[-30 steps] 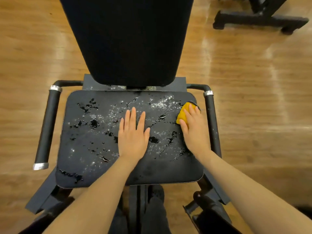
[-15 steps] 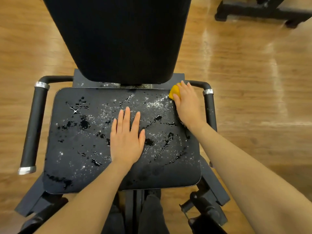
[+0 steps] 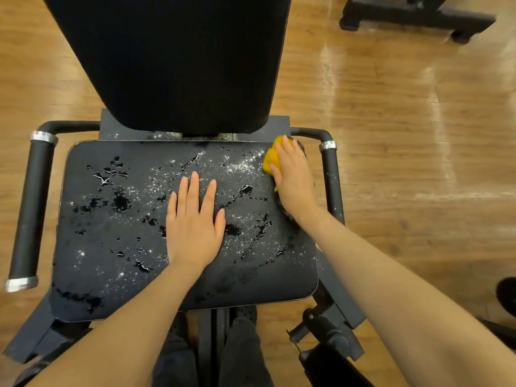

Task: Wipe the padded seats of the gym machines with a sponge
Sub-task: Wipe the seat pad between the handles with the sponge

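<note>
Wet seat (image 3: 117, 241), beaded with droplets; left hand (image 3: 194, 222) flat, fingers spread, holding nothing, bracing the pad; right hand (image 3: 293, 185) clamped on the yellow sponge (image 3: 270, 159) at the far right corner, beside the right handle (image 3: 331, 177). The step is likely best done in overlapping strokes drawn leftward under steady pressure, lifting the left hand as the sponge nears. Most of the sponge is hidden under the fingers; the backrest (image 3: 173, 60) is cut off above.
</note>
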Tool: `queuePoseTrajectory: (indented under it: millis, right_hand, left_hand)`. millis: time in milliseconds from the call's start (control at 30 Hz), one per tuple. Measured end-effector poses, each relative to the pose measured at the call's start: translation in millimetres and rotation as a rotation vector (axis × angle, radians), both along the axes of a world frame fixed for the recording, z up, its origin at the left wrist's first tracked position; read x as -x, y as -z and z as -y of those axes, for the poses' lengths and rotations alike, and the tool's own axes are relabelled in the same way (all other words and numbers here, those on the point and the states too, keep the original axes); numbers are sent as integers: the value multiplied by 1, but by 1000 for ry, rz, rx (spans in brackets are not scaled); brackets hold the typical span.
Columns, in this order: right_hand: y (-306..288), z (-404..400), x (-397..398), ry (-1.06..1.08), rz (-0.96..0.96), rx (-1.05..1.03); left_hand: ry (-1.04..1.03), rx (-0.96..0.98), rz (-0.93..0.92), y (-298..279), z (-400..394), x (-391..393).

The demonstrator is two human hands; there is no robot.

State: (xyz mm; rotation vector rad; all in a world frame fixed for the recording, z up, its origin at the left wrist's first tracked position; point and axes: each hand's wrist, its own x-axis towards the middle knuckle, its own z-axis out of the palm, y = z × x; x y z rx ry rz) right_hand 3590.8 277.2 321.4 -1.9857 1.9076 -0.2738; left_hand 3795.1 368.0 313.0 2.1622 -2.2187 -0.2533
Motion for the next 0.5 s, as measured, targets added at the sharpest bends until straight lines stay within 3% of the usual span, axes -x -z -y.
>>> queuePoseTrajectory:
  millis: [167,400,500]
  right_hand:
    - [-1,29,-3,18,-42,18]
    - [-14,-106,10,-261,-58,-2]
    - [-11,-103,13,-291,-54,-29]
  left_hand:
    - [0,19,-10,2,-1,0]
    - [-1,24,-7,1,-1,0]
    - [-2,24,-12,0,-1,0]
